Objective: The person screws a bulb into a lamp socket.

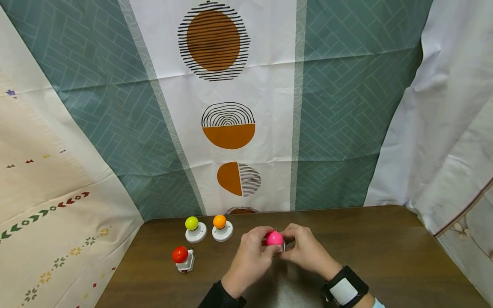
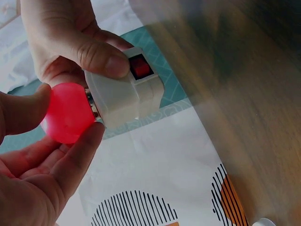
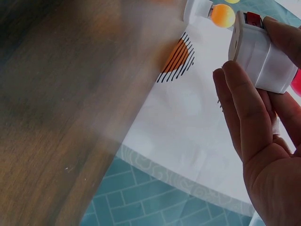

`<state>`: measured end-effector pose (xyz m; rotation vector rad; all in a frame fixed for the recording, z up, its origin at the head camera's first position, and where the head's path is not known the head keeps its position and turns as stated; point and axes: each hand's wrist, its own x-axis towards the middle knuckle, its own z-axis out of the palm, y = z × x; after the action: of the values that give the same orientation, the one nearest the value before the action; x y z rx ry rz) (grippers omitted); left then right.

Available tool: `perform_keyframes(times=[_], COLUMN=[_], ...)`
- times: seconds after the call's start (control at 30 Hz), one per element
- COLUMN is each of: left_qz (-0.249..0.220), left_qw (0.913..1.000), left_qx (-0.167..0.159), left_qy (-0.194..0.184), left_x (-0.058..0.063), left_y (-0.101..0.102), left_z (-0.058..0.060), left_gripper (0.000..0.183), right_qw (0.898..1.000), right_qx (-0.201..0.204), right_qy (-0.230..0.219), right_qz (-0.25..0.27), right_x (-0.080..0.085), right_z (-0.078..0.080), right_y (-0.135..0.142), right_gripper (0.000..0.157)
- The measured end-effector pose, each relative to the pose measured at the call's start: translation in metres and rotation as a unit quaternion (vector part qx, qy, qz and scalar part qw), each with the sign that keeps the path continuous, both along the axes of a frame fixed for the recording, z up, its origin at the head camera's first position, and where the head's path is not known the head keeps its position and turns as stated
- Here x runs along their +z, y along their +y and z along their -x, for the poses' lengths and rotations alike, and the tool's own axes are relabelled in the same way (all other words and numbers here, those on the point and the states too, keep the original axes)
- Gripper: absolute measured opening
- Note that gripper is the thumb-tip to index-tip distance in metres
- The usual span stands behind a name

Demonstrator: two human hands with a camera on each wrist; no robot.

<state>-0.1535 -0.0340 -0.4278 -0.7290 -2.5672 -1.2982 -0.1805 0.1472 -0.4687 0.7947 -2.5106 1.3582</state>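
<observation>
In the head view, both hands meet over the right-middle part of the table. My left hand (image 1: 252, 250) pinches a pink round light bulb (image 2: 68, 113) between thumb and fingers. The bulb's metal screw base shows at the opening of a white plug-in lamp socket (image 2: 115, 96), mostly hidden inside it. My right hand (image 1: 306, 248) grips that socket, its thumb on top beside a red rocker switch (image 2: 140, 67). From the right wrist, the socket (image 3: 263, 56) sits between thumb and fingers, with a sliver of pink bulb behind it.
On the brown wooden table (image 1: 369, 248), to the left, a red bulb (image 1: 179, 255) sits in a white switched socket (image 1: 186, 264). Behind it, a yellow-green bulb (image 1: 191, 223) and an orange bulb (image 1: 219, 221) stand in round white bases. A patterned curtain (image 1: 339, 128) hangs at the back edge.
</observation>
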Motion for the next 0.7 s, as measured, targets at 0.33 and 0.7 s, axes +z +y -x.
perform_keyframes(times=[0.33,0.7], left_qz=[-0.023,-0.047], left_qw=[0.9997,0.9989], left_qx=[0.007,-0.004], left_qy=[0.003,0.001], left_x=[-0.0053,-0.0017], left_y=[0.0002,-0.0060], left_z=[0.0034,0.0070], left_gripper=[0.033,0.051], right_qw=[1.000,0.999], right_qx=[0.003,-0.008], right_qy=[-0.028,-0.029], right_qz=[0.010,0.035], right_x=[-0.0060,-0.0028], right_z=[0.0001,0.0019], right_y=[0.0004,0.0026], right_gripper=[0.024,0.027])
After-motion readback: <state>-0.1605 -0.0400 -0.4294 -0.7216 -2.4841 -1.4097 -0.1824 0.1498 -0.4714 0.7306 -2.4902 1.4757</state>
